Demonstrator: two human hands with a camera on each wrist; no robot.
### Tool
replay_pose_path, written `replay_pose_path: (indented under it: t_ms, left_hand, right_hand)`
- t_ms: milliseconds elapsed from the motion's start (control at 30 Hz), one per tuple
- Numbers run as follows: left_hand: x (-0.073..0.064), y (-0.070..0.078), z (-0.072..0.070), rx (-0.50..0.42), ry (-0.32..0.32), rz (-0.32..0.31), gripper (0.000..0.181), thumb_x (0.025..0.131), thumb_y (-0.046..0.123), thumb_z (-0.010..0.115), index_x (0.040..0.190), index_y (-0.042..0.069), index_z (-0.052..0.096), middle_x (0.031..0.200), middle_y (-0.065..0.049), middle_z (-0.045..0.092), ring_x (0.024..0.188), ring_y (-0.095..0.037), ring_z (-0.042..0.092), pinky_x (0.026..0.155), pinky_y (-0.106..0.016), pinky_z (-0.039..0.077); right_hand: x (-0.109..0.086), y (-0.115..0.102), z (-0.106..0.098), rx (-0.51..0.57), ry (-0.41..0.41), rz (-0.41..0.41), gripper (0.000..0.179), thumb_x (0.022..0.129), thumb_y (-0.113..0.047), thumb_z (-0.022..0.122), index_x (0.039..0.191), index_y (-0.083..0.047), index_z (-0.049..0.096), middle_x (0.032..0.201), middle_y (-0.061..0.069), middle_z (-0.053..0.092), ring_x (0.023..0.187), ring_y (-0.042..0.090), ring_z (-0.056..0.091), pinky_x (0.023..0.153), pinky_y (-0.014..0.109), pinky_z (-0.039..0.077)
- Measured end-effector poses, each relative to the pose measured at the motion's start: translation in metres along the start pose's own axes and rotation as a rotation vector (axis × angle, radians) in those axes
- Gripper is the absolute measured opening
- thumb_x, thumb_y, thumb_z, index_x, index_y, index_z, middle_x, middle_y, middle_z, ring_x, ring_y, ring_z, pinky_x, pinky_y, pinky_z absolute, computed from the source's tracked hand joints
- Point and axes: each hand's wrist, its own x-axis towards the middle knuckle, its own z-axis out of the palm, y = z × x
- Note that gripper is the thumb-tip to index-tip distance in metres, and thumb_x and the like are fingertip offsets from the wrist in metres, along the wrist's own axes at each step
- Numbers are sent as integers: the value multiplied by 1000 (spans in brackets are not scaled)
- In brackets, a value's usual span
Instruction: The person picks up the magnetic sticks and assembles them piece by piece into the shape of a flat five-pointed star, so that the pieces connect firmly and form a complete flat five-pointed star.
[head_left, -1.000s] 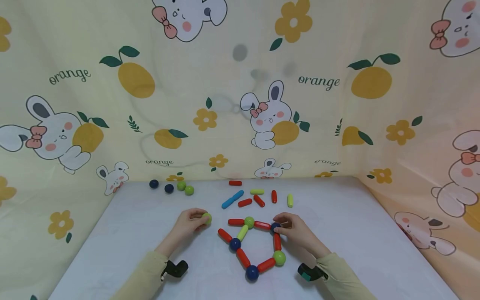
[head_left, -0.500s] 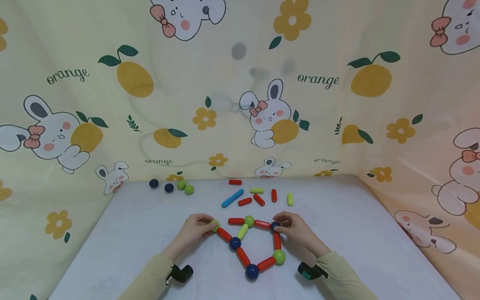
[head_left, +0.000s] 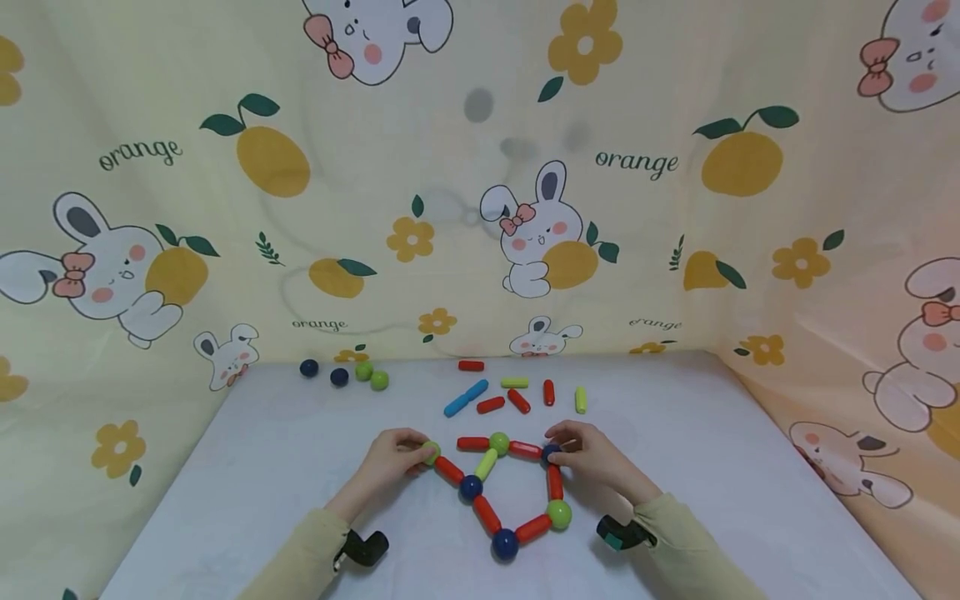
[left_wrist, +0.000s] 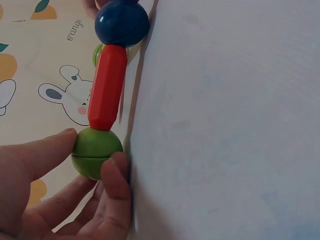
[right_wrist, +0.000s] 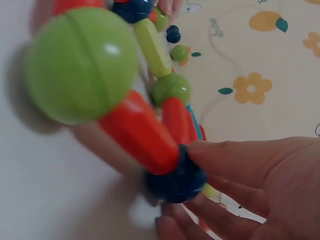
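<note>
On the white table a ring of red rods and one yellow-green rod [head_left: 487, 463] is joined by green and dark blue balls. My left hand [head_left: 393, 457] pinches a green ball [left_wrist: 97, 152] between thumb and fingers; it touches the free end of a red rod [left_wrist: 107, 87]. That rod's other end sits on a dark blue ball [head_left: 471, 487]. At the ring's upper right, my right hand [head_left: 592, 457] grips a dark blue ball [right_wrist: 177, 177], where two red rods meet. Another red rod [head_left: 472, 443] sticks out left from the top green ball [head_left: 498, 444].
Loose red rods [head_left: 491, 405], yellow-green rods [head_left: 514, 383] and a blue piece [head_left: 466, 398] lie behind the ring. Spare dark blue balls [head_left: 339, 377] and green balls [head_left: 379, 381] sit at the back left. A patterned curtain [head_left: 450, 167] stands behind the table.
My left hand has moved slightly right and down, bringing its green ball onto the end of the left red rod. The right hand stays on its dark blue ball.
</note>
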Motion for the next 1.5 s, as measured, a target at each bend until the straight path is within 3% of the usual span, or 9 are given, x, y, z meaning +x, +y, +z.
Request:
replay_pose_path:
  t_ms: [300,567,733,1000,1267,1500]
  left_hand:
    - [2,1,3,-2,2,-5,28,90,22,68,108,0,66,88,-5,68,73,-19,62,68,-31,55]
    - [8,2,8,0,11,-1,31,89,27,69,108,3,67,92,-4,68,77,-19,62,71,-31,55]
    - [8,4,9,-7,16,-12,30,89,27,70,108,4,67,93,-3,67,78,-19,62,71,-30,54]
    - [10,5,10,-5,28,-10,31,89,26,69,109,4,66,95,-4,67,79,-18,61,72,-30,54]
    - [13,5,10,-16,34,-19,30,91,25,67,111,3,66,99,-6,67,82,-18,63,74,-31,55]
    - [13,5,10,-49,42,-21,27,95,16,60,115,-1,65,99,-10,66,74,-18,62,71,-29,56]
  right_hand:
    - [30,-25,-9,-48,-50,-59,30,91,-16,66,118,-2,62,100,3,64,94,21,59,83,36,52]
    - [57,-41,3,8,-233,-64,31,94,-20,61,119,-1,62,104,7,64,96,30,59,85,41,52]
    - [69,-43,16,7,-320,-73,31,93,-21,63,118,-2,63,105,4,64,94,23,59,82,35,52]
    - [77,-49,38,-68,-374,-135,27,91,-22,67,115,-11,68,97,-2,66,91,17,58,83,33,48]
    - [81,-52,50,-65,-392,-197,25,89,-5,67,114,-4,67,90,1,67,82,17,62,76,29,52]
    - [82,-52,52,-58,-390,-190,25,89,-4,66,114,-6,68,90,1,66,83,18,60,76,29,52]
